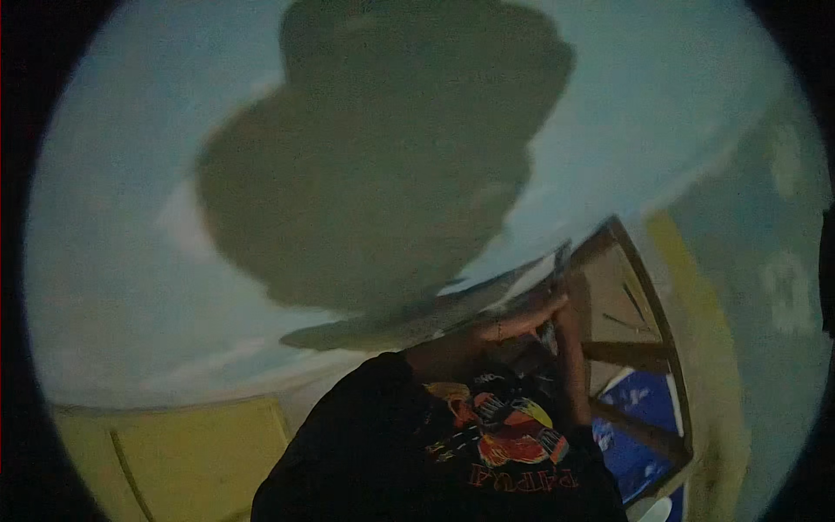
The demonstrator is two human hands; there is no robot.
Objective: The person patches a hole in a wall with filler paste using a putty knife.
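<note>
The picture is dim. My left hand (522, 320) reaches out to the right with its fingers stretched, lying against the lower edge of a long flat grey board (409, 320) that slants along the light blue wall (130, 261). A thin band sits on that wrist. My right forearm (571, 374) rises from below and meets the left hand; the right hand itself is mostly hidden behind it. A small dark thing shows between the two hands, too dark to tell what it is. My black shirt with a colourful print (496, 426) fills the lower middle.
A large shadow of a head and shoulders (383, 157) falls on the wall. A wooden frame with cross bars (648, 352) stands at the right, with blue patterned cloth (639, 435) behind it. A yellow painted band (200, 452) runs along the lower left.
</note>
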